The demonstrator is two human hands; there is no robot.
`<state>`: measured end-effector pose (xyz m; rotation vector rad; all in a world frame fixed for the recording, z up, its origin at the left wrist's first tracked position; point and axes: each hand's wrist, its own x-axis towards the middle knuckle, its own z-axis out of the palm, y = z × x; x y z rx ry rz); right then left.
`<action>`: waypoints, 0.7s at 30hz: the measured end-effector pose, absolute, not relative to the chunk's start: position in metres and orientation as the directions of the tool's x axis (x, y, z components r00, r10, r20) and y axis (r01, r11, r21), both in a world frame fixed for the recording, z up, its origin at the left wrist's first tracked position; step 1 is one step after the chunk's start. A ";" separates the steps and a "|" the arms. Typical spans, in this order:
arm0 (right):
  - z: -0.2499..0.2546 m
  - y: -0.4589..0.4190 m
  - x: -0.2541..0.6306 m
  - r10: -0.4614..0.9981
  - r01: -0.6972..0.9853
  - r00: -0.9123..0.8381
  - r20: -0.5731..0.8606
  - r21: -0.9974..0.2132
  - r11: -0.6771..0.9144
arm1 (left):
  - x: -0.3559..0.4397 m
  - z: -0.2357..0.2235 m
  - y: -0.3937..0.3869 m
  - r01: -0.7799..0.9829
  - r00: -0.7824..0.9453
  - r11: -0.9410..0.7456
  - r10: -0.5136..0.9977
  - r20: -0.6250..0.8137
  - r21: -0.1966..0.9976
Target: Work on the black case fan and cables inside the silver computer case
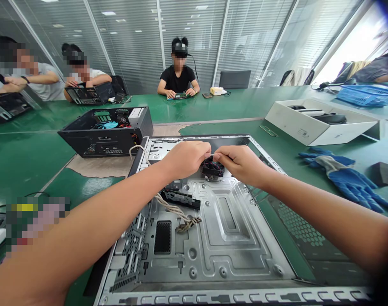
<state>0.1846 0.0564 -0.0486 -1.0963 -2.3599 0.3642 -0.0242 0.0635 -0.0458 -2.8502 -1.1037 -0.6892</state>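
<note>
My left hand [188, 159] and my right hand [243, 163] meet with closed fingertips above a black fan [212, 169] with dark wires. A short, thin pale strand [212, 154] stretches between the two pinches; its kind cannot be made out. Below them lies an open silver computer case [227, 238]. A cord of twisted beige cable [173, 207] runs over the case's left side, its end resting on the metal floor. Beside that cable is a black slotted bracket [181, 199]. My fingers hide part of the fan.
Another open black computer case [114, 142] stands at the back left on cardboard [96, 167]. To the right are a white box [304, 127], blue gloves [346, 176], a dark block [381, 174] and a blue basket [366, 95]. Several people sit around the green table [194, 111].
</note>
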 end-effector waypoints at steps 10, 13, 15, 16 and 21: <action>-0.049 0.057 0.184 0.776 0.633 -0.554 0.302 -0.452 0.628 | -0.022 -0.043 0.061 0.653 0.674 -0.756 0.605 0.424 0.040; -0.050 0.057 0.183 0.778 0.645 -0.549 0.305 -0.438 0.627 | -0.022 -0.045 0.063 0.667 0.665 -0.745 0.611 0.430 0.026; -0.050 0.057 0.183 0.773 0.643 -0.553 0.311 -0.431 0.634 | -0.022 -0.045 0.063 0.669 0.664 -0.743 0.614 0.426 0.028; -0.050 0.057 0.183 0.769 0.638 -0.557 0.315 -0.431 0.639 | -0.022 -0.045 0.063 0.668 0.669 -0.744 0.614 0.420 0.024; -0.050 0.057 0.184 0.755 0.617 -0.571 0.323 -0.438 0.654 | -0.021 -0.043 0.063 0.645 0.714 -0.763 0.584 0.386 -0.039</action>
